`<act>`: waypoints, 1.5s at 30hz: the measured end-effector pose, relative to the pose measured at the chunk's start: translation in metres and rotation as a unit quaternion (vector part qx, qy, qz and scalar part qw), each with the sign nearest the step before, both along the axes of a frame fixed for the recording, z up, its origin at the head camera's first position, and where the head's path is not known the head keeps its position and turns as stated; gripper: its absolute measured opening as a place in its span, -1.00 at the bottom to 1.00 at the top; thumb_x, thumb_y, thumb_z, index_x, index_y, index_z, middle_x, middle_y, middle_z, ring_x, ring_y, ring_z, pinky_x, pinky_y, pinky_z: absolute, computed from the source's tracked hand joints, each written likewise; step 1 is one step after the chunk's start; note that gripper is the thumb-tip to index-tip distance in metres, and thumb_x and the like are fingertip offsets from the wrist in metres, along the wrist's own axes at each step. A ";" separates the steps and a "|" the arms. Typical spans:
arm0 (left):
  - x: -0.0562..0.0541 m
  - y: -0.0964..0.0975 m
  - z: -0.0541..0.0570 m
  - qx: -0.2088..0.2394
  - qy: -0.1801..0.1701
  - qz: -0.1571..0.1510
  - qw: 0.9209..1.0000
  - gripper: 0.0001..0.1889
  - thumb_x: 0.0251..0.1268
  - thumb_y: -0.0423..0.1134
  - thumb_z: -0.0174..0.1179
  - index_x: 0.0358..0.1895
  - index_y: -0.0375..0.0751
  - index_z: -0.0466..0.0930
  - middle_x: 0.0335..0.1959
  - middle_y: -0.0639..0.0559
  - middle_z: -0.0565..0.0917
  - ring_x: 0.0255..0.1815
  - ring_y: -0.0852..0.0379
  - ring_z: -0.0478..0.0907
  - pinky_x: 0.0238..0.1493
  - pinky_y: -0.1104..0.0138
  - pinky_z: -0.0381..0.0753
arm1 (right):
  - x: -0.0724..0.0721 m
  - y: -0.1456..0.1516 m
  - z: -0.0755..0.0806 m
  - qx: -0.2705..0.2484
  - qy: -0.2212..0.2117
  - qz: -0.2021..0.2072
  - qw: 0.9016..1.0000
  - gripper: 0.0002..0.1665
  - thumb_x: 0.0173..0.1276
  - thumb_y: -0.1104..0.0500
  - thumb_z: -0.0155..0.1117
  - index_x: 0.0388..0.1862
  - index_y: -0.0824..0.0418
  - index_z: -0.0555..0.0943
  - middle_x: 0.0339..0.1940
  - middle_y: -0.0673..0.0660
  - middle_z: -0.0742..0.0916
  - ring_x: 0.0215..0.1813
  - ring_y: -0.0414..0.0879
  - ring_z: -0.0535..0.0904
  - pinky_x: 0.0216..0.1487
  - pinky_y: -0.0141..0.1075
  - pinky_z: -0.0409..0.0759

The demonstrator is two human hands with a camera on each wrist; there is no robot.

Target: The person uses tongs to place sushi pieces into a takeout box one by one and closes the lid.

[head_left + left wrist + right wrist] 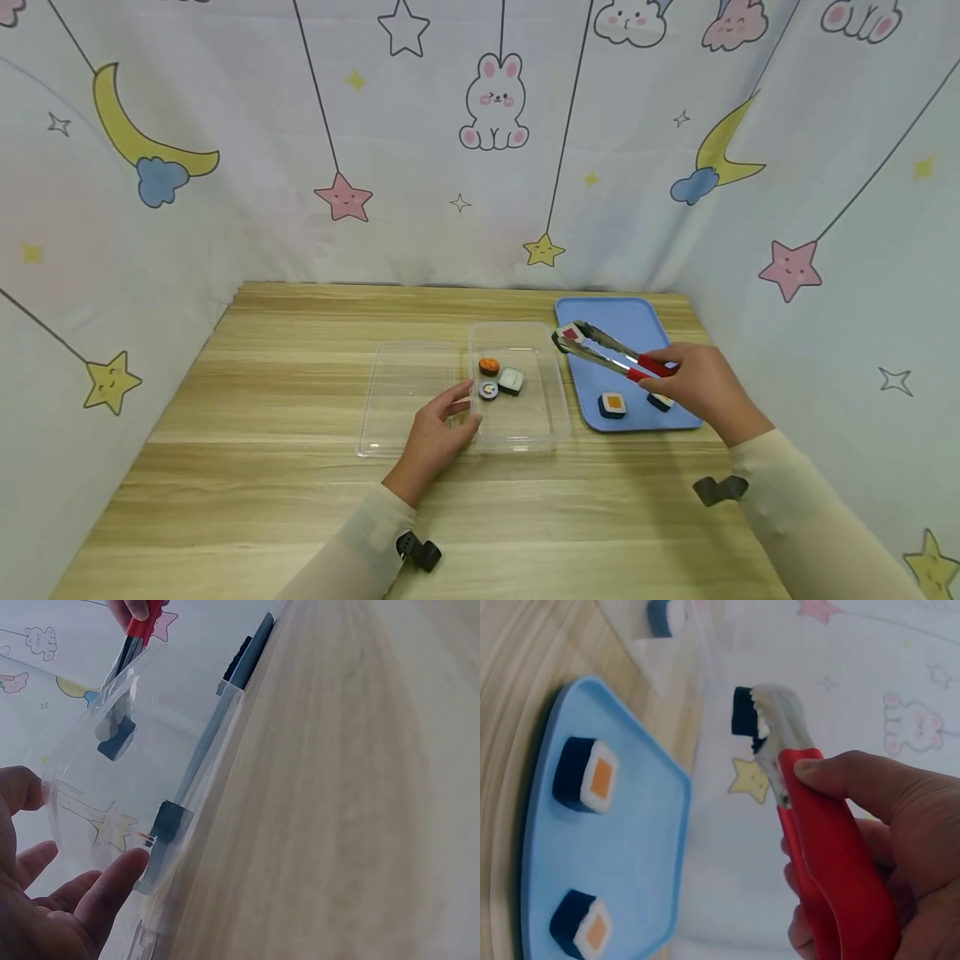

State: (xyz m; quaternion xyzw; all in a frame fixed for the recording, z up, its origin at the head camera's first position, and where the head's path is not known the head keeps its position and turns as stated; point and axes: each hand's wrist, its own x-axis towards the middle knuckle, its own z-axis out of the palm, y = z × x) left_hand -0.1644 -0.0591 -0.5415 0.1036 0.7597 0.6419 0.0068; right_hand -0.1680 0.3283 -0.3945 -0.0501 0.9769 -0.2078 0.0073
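Note:
My right hand [701, 387] grips a pair of red-handled tongs [829, 862], thumb on one handle and fingers round the other. Between the metal tips sits a toy sushi roll [570, 333] with a red centre, raised over the tray's left edge beside the clear plastic box [562, 417]. At the box's left wall, my left hand [438, 433] has its fingertips and thumb against the plastic, fingers loosely bent. Inside the box lie an orange-topped sushi [489, 366], a small round roll [488, 390] and a white-topped piece [512, 381].
On the blue tray [618, 312] at the right are an orange-centred roll [612, 405] and another roll [661, 401], partly behind the right hand. A clear lid [408, 375] lies flat left of the box. Patterned curtains surround the wooden table [300, 400] at the back and sides.

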 end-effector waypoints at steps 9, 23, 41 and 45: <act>0.000 0.000 0.000 -0.003 -0.009 0.001 1.000 -0.40 0.29 -0.32 0.40 0.43 -0.16 0.54 0.41 -0.07 0.57 0.25 -0.14 0.64 0.16 -0.06 0.65 | -0.004 -0.020 0.003 -0.017 -0.007 0.020 1.000 -0.47 0.25 0.07 0.58 0.15 0.29 0.75 -0.04 0.26 0.78 -0.21 0.03 0.63 -0.35 -0.24 0.61; 0.000 0.002 -0.001 0.010 -0.010 0.003 1.000 -0.41 0.29 -0.32 0.40 0.41 -0.19 0.55 0.40 -0.14 0.57 0.24 -0.20 0.64 0.15 -0.08 0.65 | -0.002 -0.057 -0.011 -0.032 -0.032 0.094 0.995 -0.54 0.18 0.16 0.60 0.08 0.24 0.78 -0.20 0.04 0.78 -0.29 -0.13 0.64 -0.29 -0.25 0.64; -0.002 0.002 -0.002 0.025 -0.010 0.001 1.000 -0.41 0.27 -0.39 0.40 0.40 -0.23 0.56 0.35 -0.24 0.59 0.21 -0.17 0.66 0.04 0.19 0.70 | -0.003 -0.092 -0.018 0.052 -0.046 0.185 0.980 -0.65 0.11 0.14 0.66 -0.10 0.18 0.84 -0.34 -0.03 0.74 -0.34 -0.20 0.55 -0.31 -0.28 0.58; -0.001 0.001 -0.002 0.033 -0.014 -0.002 0.999 -0.40 0.27 -0.39 0.42 0.40 -0.22 0.56 0.37 -0.22 0.58 0.22 -0.17 0.66 0.07 0.10 0.69 | -0.004 -0.096 -0.019 0.063 -0.046 0.190 0.979 -0.65 0.08 0.14 0.67 -0.12 0.16 0.85 -0.34 -0.04 0.73 -0.34 -0.21 0.54 -0.29 -0.27 0.58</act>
